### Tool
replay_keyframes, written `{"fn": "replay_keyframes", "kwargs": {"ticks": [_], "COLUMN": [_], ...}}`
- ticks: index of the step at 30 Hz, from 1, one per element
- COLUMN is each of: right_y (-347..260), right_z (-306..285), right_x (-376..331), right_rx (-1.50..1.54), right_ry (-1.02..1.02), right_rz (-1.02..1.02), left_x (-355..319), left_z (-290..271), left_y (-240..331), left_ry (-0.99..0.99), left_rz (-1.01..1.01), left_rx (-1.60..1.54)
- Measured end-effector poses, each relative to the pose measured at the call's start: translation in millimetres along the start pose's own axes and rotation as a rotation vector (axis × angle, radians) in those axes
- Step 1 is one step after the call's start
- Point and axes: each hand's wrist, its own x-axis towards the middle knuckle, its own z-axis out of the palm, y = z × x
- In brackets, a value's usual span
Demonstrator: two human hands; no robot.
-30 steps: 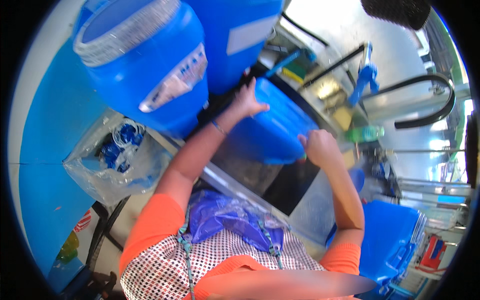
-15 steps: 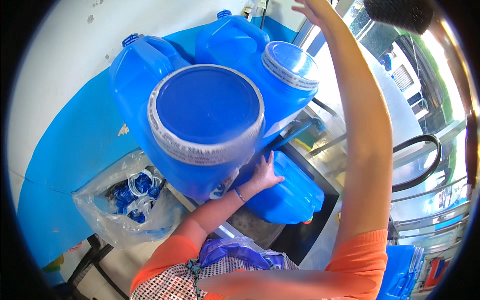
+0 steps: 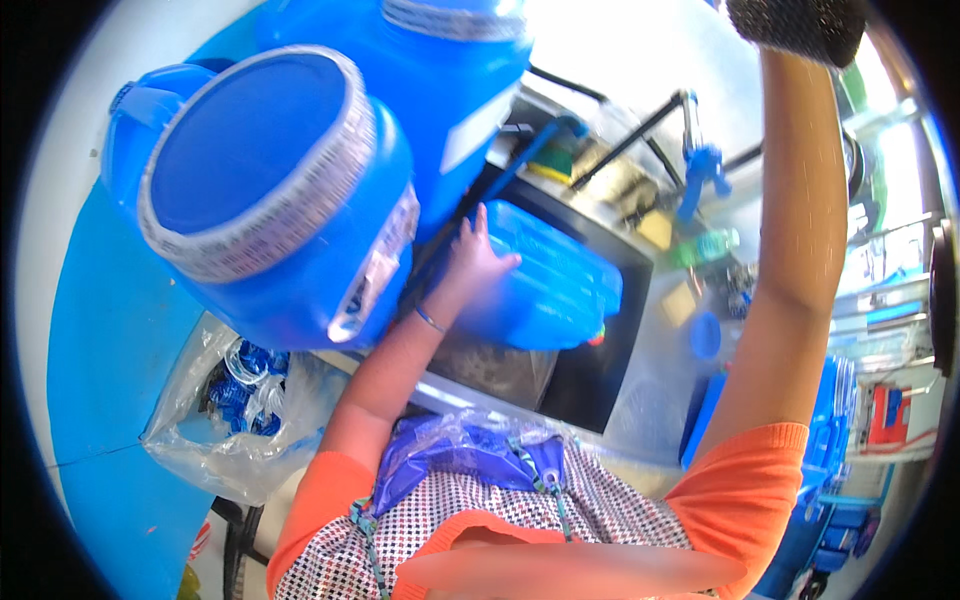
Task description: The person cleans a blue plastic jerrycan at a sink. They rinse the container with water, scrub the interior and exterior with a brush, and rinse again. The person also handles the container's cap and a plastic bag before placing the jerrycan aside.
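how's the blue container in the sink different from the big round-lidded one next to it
The container in the sink is flat-sided and ribbed, lying tilted over the dark basin with the left hand pressed on it. The round-lidded barrel is rounder, looks bulkier, shows a wide ridged lid, carries a label, and no hand touches it. Both are bright blue plastic.

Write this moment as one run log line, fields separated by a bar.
left hand: flat on blue jerrycan in sink | right hand: raised out of frame | nearby: blue drum, bag of caps
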Motion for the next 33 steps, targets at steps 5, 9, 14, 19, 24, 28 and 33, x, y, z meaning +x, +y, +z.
{"fn": "replay_keyframes", "kwargs": {"ticks": [5, 9, 14, 19, 24, 28, 33], "right_y": [22.6, 63.1, 92.2, 43.7, -62.9, -106.0, -82.6], "right_z": [21.6, 69.1, 134.8, 154.1, 168.2, 211.3, 216.3], "right_x": [-146.9, -186.5, -184.3, -250.7, -435.7, -501.1, -451.1], "right_rx": [-0.229, 0.295, 1.297, 1.12, 0.646, 1.544, 1.946], "right_ry": [-0.43, -0.027, 0.089, 0.398, -0.607, -0.697, -0.297], "right_rz": [0.1, 0.055, 0.434, 0.475, 1.005, 1.563, 1.351], "left_x": [-6.7, -15.7, -35.9, -61.1, -81.2, -89.5, -93.9], "left_z": [-0.9, 4.3, 18.0, 17.7, 12.9, 9.8, -36.7], "left_y": [14.8, 37.6, 60.9, 52.9, 34.2, 35.6, 42.1], "left_ry": [-0.011, -0.016, -0.002, 0.072, 0.097, 0.112, 0.336], "left_rz": [-0.038, -0.047, -0.002, 0.043, 0.026, -0.005, -0.044], "left_rx": [0.089, 0.168, 0.218, 0.204, 0.188, 0.176, 0.117]}}
